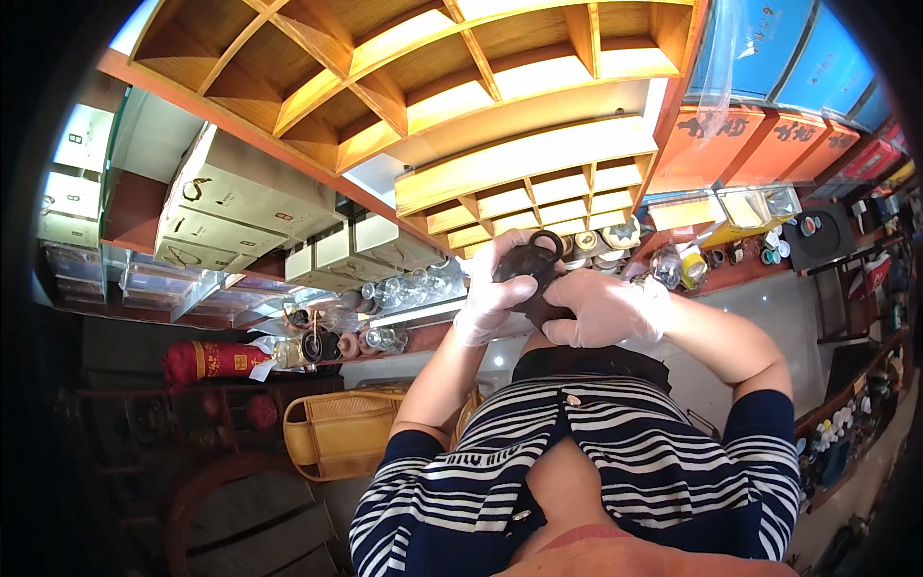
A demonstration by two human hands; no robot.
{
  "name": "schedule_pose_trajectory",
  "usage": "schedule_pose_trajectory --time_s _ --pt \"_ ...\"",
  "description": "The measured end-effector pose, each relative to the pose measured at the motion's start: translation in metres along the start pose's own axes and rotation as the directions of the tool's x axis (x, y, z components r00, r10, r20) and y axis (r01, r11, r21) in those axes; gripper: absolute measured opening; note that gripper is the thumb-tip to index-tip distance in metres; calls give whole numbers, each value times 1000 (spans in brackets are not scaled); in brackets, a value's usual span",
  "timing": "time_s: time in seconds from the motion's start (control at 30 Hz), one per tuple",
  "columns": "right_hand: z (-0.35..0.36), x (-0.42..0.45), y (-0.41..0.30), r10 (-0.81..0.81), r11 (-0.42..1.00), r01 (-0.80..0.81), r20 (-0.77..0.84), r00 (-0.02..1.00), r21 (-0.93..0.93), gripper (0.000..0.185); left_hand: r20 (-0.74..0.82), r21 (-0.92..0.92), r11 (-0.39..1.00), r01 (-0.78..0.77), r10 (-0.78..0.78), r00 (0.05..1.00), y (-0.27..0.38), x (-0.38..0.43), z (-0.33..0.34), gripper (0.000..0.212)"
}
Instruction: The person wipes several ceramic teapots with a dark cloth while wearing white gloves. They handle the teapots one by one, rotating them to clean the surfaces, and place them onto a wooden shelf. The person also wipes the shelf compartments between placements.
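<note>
Both of my hands wear thin translucent gloves and meet in front of my waist around a small dark vessel, which looks like a teapot. A ring-shaped handle stands out from its upper right side. My left hand grips its left side, with the thumb across the front. From the right, my right hand curls its fingers at the lower part. The gloves cover much of the vessel, so its spout and lid cannot be made out.
A wooden compartment shelf rises just beyond my hands. Pale boxes and glassware stand to the left. Below them are a red cloth bag and a wicker chair. Small cups sit on the counter at right.
</note>
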State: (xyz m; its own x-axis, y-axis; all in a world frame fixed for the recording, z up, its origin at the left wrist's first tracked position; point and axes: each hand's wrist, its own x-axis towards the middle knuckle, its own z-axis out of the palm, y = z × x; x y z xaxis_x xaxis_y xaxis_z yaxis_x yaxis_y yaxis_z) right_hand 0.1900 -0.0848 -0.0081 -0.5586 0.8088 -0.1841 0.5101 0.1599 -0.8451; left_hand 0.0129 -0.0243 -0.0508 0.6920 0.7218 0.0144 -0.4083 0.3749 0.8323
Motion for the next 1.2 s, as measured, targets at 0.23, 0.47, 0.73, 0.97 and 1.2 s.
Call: schedule_pose_trajectory --time_s 0.23,0.47,0.73,0.97,1.2 --pt "-25 -9 -12 60 876 -30 48 997 -482 33 -106 -253 960 -122 97 990 -31 12 12 37" --pt "-1 -29 8 82 642 89 -184 979 761 55 -277 46 974 -222 226 934 -27 14 1 47" --pt "1 -2 0 53 987 -45 -47 998 153 49 -23 -341 938 -55 50 998 -35 6 10 63" --pt "-12 -9 3 129 969 -86 179 975 -230 38 -3 -146 979 142 -144 990 -40 9 -3 49" --pt "-53 -30 -36 92 897 -113 -70 993 -428 37 -114 -269 963 -16 -15 993 -10 19 20 33"
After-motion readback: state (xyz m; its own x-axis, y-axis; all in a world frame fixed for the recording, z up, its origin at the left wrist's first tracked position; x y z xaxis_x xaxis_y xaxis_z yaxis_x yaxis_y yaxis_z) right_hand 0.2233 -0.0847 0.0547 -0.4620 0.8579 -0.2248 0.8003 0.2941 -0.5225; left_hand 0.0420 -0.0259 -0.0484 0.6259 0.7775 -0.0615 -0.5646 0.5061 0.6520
